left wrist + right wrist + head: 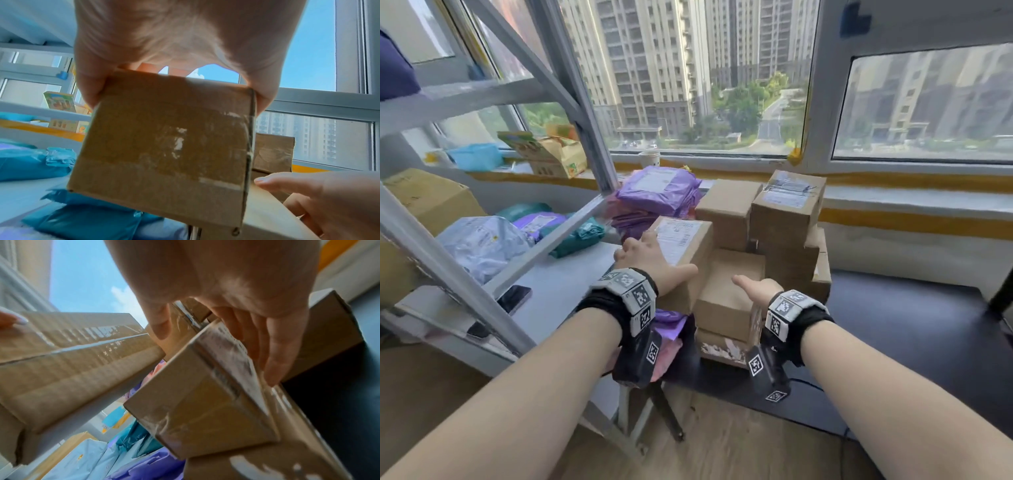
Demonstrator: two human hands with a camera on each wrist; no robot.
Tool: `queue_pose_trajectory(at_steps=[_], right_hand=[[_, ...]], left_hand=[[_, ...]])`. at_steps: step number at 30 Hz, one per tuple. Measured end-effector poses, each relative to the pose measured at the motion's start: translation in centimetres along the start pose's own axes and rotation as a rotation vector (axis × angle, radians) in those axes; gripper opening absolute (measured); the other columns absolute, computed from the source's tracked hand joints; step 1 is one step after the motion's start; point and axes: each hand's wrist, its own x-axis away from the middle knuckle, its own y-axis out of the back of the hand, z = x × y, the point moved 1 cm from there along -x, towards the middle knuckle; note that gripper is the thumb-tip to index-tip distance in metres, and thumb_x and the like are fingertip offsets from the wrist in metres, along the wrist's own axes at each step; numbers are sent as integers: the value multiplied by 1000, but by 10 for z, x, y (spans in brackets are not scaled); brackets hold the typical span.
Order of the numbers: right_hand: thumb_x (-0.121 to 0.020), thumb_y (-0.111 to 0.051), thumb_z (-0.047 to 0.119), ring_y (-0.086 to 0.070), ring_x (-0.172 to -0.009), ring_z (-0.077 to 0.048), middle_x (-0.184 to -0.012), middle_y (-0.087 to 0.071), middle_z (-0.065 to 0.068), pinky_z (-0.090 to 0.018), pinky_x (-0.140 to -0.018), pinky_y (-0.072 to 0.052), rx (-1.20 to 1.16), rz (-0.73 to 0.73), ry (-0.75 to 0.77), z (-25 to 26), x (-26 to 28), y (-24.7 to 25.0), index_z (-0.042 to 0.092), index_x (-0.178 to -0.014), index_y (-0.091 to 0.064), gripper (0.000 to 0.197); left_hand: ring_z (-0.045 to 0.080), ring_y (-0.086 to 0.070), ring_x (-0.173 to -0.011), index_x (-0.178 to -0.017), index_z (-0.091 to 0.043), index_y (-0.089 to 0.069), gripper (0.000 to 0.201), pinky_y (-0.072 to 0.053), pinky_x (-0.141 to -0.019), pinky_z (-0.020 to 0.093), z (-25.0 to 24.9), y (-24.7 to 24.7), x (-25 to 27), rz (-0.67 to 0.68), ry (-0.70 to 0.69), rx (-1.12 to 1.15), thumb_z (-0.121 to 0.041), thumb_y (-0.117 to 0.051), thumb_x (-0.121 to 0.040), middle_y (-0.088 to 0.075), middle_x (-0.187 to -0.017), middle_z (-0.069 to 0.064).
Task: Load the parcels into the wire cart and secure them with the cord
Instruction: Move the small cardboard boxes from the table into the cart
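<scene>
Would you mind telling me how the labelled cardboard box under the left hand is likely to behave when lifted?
The cardboard box will probably stay stiff: its edges look square. The glossy tape may feel slippery. The left hand spans its width alone, so it is likely light.

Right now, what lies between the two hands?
In the head view, only cardboard: the labelled box that the left hand grips, and the plain box under the right hand.
</scene>
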Motion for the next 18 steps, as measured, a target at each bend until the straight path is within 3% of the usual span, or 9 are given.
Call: queue_pose_trajectory(at_steps=[2, 7, 11, 15, 18], right_hand=[[-86, -51, 57, -50, -123, -31, -136, -51, -17, -33, -104, -38, -78, -17, -42, -1, 1, -12, 0, -136, -45, 76], [-78, -62, 55, -49, -124, -32, -138, -48, -16, -40, -107, -38, -286, -106, -104, 0, 6, -33, 1, -141, -36, 86], [-85, -61, 44, -40, -133, -30, -147, -37, -14, -38, -109, -33, -398, -135, -77, 2, 11, -41, 2, -147, -23, 84], [-89, -60, 32, -37, -135, -28, -150, -33, -12, -40, -113, -30, -526, -163, -39, 4, 21, -52, 4, -148, -20, 77], [-86, -65, 22, -38, -134, -27, -150, -32, -13, -33, -109, -33, -590, -191, -44, 0, 29, -56, 8, -150, -18, 81]], left_hand=[[35, -39, -123, -138, -14, -28, 101, -35, -101, 40, 7, -4, 0, 21, -8, 13, -69, -62, -60, -40, -133, 17], [37, -38, -121, -142, -18, -24, 96, -35, -100, 39, 13, -12, 3, 74, -62, 34, -66, -59, -66, -37, -133, 17], [38, -39, -121, -139, -19, -30, 88, -37, -98, 40, 18, -10, 5, 97, -98, 65, -63, -59, -69, -37, -133, 17], [37, -38, -122, -139, -20, -31, 85, -38, -95, 40, 27, -10, 5, 117, -90, 129, -62, -60, -70, -38, -133, 15], [37, -38, -122, -141, -22, -30, 85, -38, -96, 39, 34, -9, 7, 118, -77, 187, -61, -59, -72, -37, -133, 14]])
